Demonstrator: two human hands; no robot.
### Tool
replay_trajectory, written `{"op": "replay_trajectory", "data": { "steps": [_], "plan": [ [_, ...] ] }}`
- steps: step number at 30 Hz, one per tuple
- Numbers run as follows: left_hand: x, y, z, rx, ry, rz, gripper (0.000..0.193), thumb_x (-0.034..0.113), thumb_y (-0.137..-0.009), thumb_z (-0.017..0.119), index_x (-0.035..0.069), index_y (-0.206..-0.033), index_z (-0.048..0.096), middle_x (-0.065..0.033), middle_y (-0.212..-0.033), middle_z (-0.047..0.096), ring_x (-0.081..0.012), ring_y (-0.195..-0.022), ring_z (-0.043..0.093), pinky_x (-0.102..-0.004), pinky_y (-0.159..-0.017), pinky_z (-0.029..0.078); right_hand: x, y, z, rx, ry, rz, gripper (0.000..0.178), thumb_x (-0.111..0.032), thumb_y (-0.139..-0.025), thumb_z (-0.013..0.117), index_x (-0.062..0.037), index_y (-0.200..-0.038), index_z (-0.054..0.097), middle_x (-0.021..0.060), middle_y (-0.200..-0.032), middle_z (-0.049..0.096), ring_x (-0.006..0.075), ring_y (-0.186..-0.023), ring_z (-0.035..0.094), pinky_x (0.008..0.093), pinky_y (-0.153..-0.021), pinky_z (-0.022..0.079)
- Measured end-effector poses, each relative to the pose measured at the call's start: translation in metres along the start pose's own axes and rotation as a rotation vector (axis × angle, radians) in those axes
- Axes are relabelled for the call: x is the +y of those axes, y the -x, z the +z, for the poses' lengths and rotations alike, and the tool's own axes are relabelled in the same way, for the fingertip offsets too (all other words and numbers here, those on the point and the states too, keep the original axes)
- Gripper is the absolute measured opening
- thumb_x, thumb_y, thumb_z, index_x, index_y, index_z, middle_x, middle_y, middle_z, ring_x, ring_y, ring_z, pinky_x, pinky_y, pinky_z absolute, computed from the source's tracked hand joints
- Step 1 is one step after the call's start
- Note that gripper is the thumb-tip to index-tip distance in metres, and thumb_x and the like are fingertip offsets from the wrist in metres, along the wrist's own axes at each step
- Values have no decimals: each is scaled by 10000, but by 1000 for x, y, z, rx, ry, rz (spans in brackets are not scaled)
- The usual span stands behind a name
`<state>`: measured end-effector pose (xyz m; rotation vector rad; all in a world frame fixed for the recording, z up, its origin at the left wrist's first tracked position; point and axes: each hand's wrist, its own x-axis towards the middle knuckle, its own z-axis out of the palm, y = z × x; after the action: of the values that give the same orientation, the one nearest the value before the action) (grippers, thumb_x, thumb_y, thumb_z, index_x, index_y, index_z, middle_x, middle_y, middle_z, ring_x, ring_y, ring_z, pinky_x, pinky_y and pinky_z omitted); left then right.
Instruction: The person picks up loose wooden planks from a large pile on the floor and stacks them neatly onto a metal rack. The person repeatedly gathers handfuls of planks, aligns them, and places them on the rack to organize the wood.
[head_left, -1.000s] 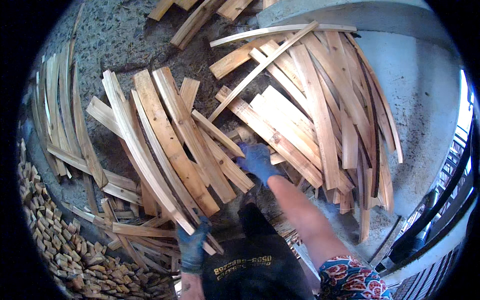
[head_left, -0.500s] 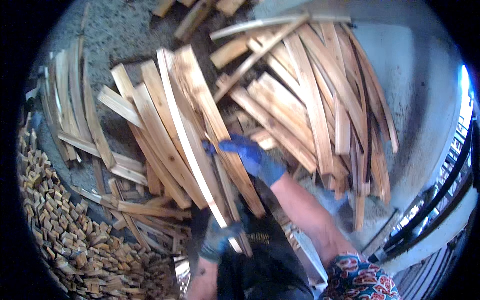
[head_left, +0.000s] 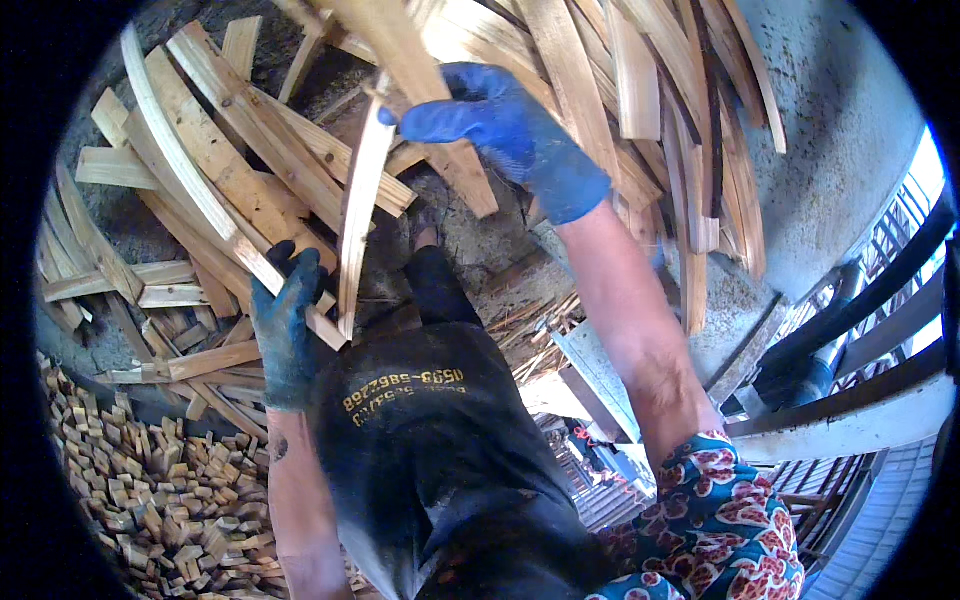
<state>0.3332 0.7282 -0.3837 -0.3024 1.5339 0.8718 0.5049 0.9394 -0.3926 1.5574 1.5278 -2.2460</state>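
Note:
My left hand [head_left: 285, 335], in a grey-blue glove with dark fingertips, is closed around the near end of a long pale wood strip [head_left: 190, 180]. My right hand [head_left: 515, 135], in a blue glove, is closed on a wider wooden board [head_left: 395, 50] that runs out past the upper edge. Its index finger or thumb reaches the upper part of a narrow wood strip [head_left: 361, 210], which slants down beside my left hand. Whether the right hand also grips that strip, I cannot tell. Under the pale strip lie several knotty boards [head_left: 200, 115].
More long boards [head_left: 570, 80] are heaped at the upper right against a grey metal surface [head_left: 810, 200]. Small cut blocks [head_left: 160, 490] fill the lower left. Crossed wood pieces [head_left: 210, 360] lie left of my left hand. A black apron [head_left: 430, 420] covers my front.
My right hand has moved up and away with the board, apart from my left hand. The left hand has shifted up and left. The view has also turned, bringing more of the apron in.

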Motion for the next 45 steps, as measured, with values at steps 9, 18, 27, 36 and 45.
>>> {"op": "replay_trajectory", "data": {
  "steps": [9, 18, 27, 36, 45],
  "plan": [
    [-30, 5, 55, -157, 31, 62, 357, 61, -796, 642, -35, -1113, 508, -72, -963, 599, -133, -845, 584, -258, -742, 478, 28, -17, 58, -118, -503, -267, 332, -193, -714, 750, 23, -952, 667, 105, -949, 674, 143, -877, 617, 291, -797, 493],
    [-73, 16, 66, -75, -113, 120, 305, 207, -826, 594, 13, -1057, 549, -35, -929, 589, -116, -805, 528, -265, -731, 438, 61, 52, 78, 84, 353, -71, 600, -333, -590, 740, -2, -1067, 589, 200, -871, 645, 287, -807, 633, 375, -736, 492],
    [-83, 71, 64, -178, -190, -67, 464, 34, -729, 704, -1, -1143, 495, -17, -956, 522, -93, -833, 497, -236, -719, 452, 105, 175, 39, 65, -68, 306, 519, -304, -732, 702, -10, -1135, 559, 158, -979, 641, 214, -847, 613, 347, -775, 485],
    [-30, 17, 6, 132, -19, 227, 388, 96, -800, 661, -1, -1133, 487, -38, -928, 528, -119, -790, 524, -244, -696, 450, 218, 568, 87, 163, 607, 1122, 577, -390, -798, 605, -56, -1255, 493, 198, -1182, 558, 328, -1111, 529, 396, -939, 409],
    [-18, -115, -101, 333, -131, 349, 625, 231, -809, 669, -62, -1281, 382, -146, -1106, 557, -225, -922, 554, -313, -801, 462, -1, 185, -39, 753, 894, -336, 491, -143, -776, 655, -9, -1229, 519, 224, -1206, 546, 341, -1143, 517, 384, -985, 381]
  ]
}}
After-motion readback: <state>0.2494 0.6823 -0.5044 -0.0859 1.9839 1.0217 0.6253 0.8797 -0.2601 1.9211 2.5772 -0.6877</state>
